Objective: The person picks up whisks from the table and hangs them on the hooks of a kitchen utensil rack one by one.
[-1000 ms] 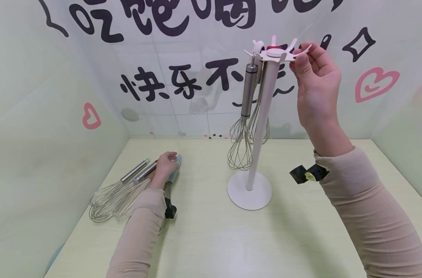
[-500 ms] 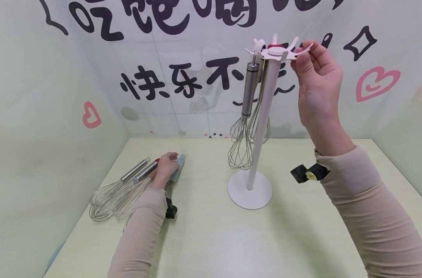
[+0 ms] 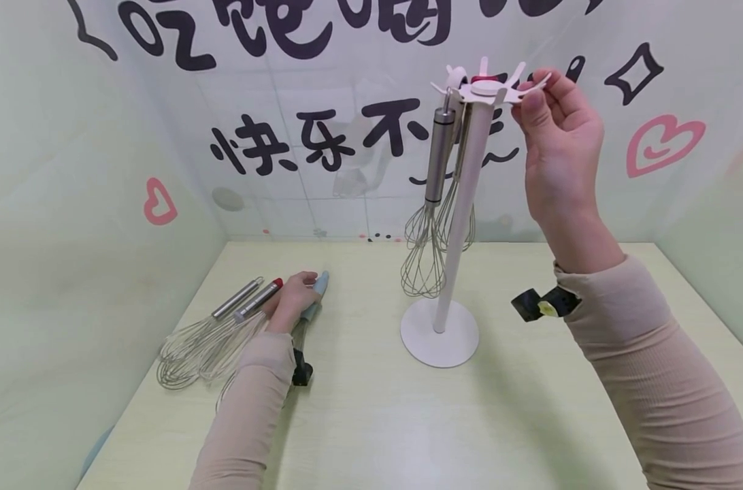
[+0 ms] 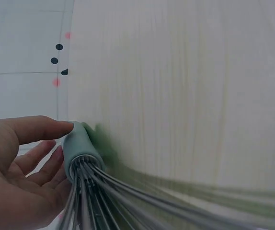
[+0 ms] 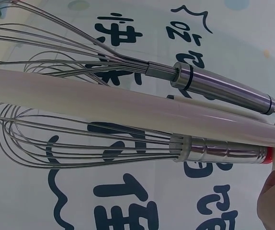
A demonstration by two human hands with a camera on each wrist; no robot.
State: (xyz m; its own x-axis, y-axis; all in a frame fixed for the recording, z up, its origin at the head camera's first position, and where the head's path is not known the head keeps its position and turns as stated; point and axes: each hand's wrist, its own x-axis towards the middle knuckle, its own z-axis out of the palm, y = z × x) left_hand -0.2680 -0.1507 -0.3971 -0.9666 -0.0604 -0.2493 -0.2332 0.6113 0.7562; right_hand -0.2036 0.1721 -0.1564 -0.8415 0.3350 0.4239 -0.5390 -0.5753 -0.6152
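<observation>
My left hand (image 3: 298, 294) holds the pale blue handle of a whisk (image 3: 322, 282) lying at the left of the table. In the left wrist view the thumb presses on the blue whisk handle (image 4: 77, 142), with fingers on its far side; the wire loops run toward the camera. My right hand (image 3: 561, 153) pinches one arm of the white hanging rack's top (image 3: 486, 91), thumb against fingers. Steel-handled whisks hang from that rack, one at its left (image 3: 440, 160) and a red-ended one (image 5: 228, 151) behind the pole (image 5: 128, 108). Another hanging whisk is mostly hidden.
Beside my left hand lie a steel whisk (image 3: 235, 299) and a red-ended whisk (image 3: 258, 302), their wires overlapping. The rack's round white base (image 3: 439, 350) stands mid-table. A printed sheet (image 3: 322, 218) forms the back wall, with pale walls on both sides.
The blue whisk handle has shifted a little to the right with my left hand, exposing more of the red-ended whisk's tip. My right hand keeps its grip on the rack.
</observation>
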